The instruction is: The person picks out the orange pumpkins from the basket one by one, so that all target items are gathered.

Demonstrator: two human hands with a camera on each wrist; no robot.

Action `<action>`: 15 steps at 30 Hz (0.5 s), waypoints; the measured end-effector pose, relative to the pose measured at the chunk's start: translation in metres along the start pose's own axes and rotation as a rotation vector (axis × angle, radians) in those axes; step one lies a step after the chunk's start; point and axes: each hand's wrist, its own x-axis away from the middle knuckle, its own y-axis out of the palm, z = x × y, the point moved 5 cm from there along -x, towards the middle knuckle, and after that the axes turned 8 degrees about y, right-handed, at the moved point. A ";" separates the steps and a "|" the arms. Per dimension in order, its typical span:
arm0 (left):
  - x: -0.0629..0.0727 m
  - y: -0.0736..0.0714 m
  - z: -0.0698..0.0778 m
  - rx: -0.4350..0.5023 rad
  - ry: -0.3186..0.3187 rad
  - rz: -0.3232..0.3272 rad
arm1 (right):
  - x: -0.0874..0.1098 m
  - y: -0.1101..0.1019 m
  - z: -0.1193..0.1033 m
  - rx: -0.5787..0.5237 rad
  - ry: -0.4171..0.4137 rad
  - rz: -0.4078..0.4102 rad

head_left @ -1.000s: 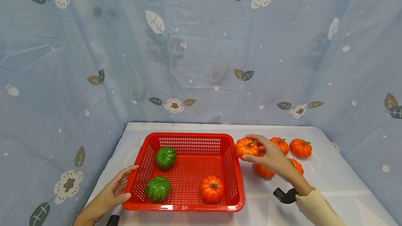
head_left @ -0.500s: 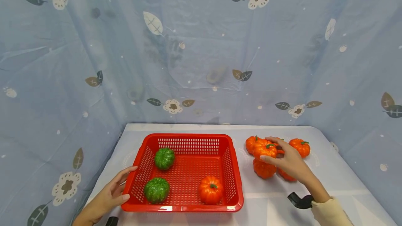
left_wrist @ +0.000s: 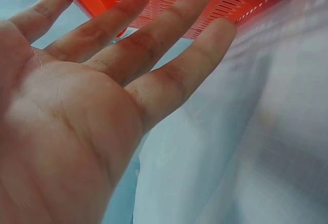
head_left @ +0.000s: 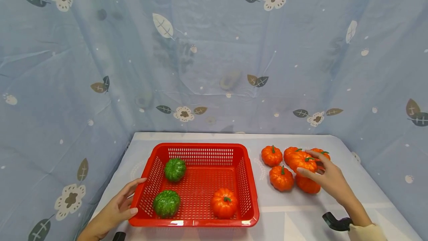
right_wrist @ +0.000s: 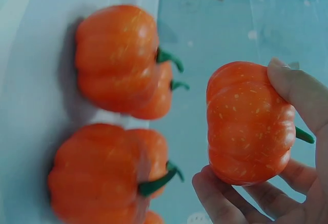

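My right hand [head_left: 331, 181] holds an orange toy pumpkin [head_left: 302, 162] with a green stem, raised above the other pumpkins. In the right wrist view its thumb and fingers grip the held pumpkin [right_wrist: 248, 124] from both sides. My left hand [head_left: 115, 208] rests against the left side of the red plastic basket [head_left: 194, 222]. The left wrist view shows its fingers [left_wrist: 174, 80] stretched out, tips at the slotted basket wall [left_wrist: 169, 1]. Inside the basket lie a green pumpkin [head_left: 175, 169] at the back, another green pumpkin [head_left: 166, 203] in front, and an orange pumpkin [head_left: 224, 203] at front right.
Right of the basket, several orange pumpkins stand on the white table [head_left: 281, 218], among them a back-left pumpkin [head_left: 271, 156], a front-left pumpkin [head_left: 281, 178] and a front-right pumpkin [head_left: 307, 184]. A patterned blue curtain [head_left: 214, 66] hangs behind and at both sides.
My right hand has carried the orange pumpkin rightward, from beside the basket's right rim to over the right part of the pumpkin group. The left hand stays at the basket.
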 end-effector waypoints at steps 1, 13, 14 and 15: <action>0.000 0.000 0.000 -0.002 0.000 -0.002 | 0.001 -0.001 0.003 0.000 0.006 0.004; 0.000 0.000 0.001 -0.015 0.009 0.001 | 0.006 -0.022 0.043 0.024 0.105 0.074; 0.000 0.000 0.001 -0.014 0.008 0.002 | 0.007 -0.023 0.046 0.022 0.116 0.080; 0.000 0.000 0.001 -0.014 0.008 0.003 | 0.008 -0.025 0.049 0.015 0.126 0.084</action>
